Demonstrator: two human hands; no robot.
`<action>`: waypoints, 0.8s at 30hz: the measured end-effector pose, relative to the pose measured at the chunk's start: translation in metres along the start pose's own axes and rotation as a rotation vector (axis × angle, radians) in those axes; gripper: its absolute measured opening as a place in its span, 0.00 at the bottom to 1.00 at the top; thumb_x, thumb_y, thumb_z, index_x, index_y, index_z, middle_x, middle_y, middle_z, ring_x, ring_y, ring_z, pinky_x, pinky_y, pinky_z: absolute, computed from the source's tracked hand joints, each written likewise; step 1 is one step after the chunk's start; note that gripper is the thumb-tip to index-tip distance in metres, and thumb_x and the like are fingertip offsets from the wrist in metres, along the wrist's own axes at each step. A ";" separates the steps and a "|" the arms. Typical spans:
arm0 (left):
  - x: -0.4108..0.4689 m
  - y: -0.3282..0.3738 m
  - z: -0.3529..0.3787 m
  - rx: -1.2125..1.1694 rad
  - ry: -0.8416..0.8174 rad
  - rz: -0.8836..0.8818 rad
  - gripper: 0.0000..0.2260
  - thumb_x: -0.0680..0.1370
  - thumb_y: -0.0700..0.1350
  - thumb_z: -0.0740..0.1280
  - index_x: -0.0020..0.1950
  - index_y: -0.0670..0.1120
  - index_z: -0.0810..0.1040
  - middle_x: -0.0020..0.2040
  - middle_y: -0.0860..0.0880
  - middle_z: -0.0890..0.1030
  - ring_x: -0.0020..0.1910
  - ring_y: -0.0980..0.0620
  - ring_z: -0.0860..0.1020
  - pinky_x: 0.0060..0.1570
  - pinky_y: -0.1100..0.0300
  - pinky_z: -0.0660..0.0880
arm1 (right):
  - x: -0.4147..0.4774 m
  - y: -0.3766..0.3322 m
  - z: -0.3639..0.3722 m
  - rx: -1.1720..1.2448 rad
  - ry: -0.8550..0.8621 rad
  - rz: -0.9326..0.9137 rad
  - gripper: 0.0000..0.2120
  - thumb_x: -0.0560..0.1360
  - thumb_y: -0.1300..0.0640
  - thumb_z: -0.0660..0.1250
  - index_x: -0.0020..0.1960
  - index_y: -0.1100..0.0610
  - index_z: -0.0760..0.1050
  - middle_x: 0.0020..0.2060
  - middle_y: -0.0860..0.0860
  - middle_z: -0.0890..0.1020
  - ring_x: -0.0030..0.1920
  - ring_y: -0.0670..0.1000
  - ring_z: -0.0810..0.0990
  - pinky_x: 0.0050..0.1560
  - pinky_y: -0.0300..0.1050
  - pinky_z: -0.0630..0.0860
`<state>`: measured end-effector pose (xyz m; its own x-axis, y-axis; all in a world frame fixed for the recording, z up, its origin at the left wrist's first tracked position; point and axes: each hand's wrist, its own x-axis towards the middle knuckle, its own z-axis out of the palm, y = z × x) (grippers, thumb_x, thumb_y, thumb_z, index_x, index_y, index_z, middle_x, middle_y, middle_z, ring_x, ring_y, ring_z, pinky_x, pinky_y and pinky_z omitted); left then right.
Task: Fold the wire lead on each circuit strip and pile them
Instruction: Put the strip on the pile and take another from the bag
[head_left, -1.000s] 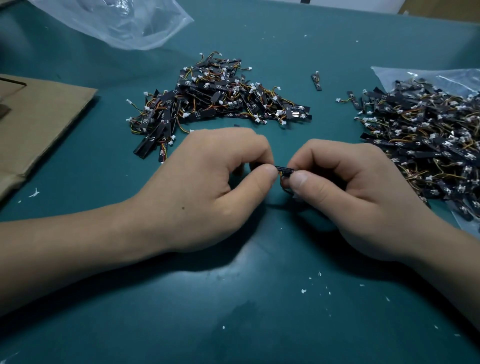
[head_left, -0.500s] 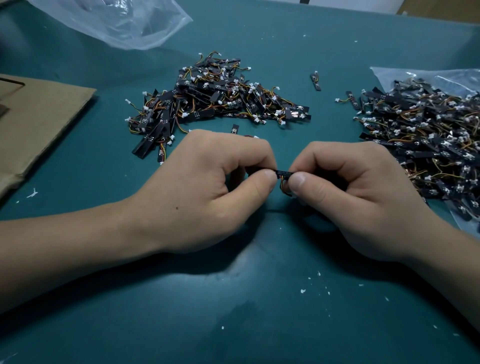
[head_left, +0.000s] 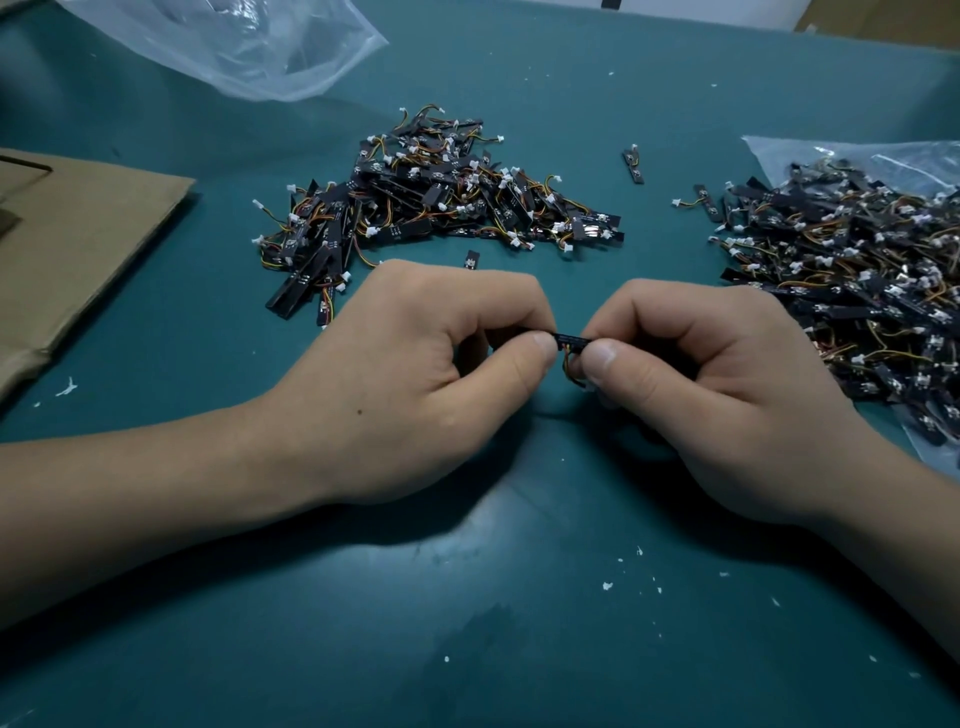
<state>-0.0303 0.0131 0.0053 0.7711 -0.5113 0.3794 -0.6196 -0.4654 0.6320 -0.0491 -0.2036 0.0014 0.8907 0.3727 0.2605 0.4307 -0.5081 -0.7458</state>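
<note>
While left hand (head_left: 415, 374) and right hand (head_left: 727, 384) both pinch one circuit strip (head_left: 573, 341) mid-table, bend its wire lead (head_left: 570, 366) snug under, then drop it on the far pile (head_left: 436, 208).

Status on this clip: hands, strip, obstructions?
Left hand, right hand both pinch one circuit strip. Wire lead loops beneath. Center pile behind, right heap beside; nothing blocking.

Tabletop (head_left: 467, 597) is looking like a smooth teal mat, giving off a soft sheen, with white flecks sticking to it. The circuit strip (head_left: 571, 341) near the middle is showing matt black, its wires (head_left: 569, 365) looking plastic-coated. Clear bag (head_left: 234, 47) at the far left corner is shining glossy and crinkly; cardboard (head_left: 78, 234) along the left edge is looking dull and papery.
</note>
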 end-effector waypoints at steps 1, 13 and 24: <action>0.000 0.000 0.000 -0.001 0.002 -0.001 0.08 0.79 0.43 0.66 0.40 0.47 0.79 0.30 0.50 0.75 0.32 0.48 0.74 0.35 0.55 0.70 | 0.000 0.000 0.000 0.000 0.000 0.004 0.08 0.79 0.54 0.67 0.42 0.54 0.80 0.28 0.53 0.77 0.28 0.50 0.72 0.29 0.43 0.68; 0.000 0.000 0.000 0.009 0.008 0.016 0.09 0.79 0.42 0.66 0.38 0.47 0.77 0.28 0.50 0.73 0.30 0.49 0.73 0.33 0.55 0.69 | -0.001 -0.001 0.001 0.025 -0.014 -0.005 0.08 0.79 0.54 0.67 0.42 0.54 0.79 0.28 0.54 0.77 0.27 0.51 0.72 0.28 0.44 0.68; 0.000 0.000 0.001 0.029 0.012 0.024 0.09 0.79 0.42 0.66 0.38 0.48 0.76 0.27 0.52 0.71 0.30 0.51 0.72 0.33 0.60 0.68 | -0.001 -0.001 0.000 0.001 -0.015 -0.017 0.08 0.78 0.55 0.68 0.40 0.54 0.78 0.25 0.51 0.76 0.25 0.45 0.70 0.28 0.35 0.65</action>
<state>-0.0301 0.0129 0.0046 0.7577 -0.5140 0.4022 -0.6416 -0.4740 0.6030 -0.0503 -0.2030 0.0020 0.8808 0.3930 0.2640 0.4458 -0.5006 -0.7421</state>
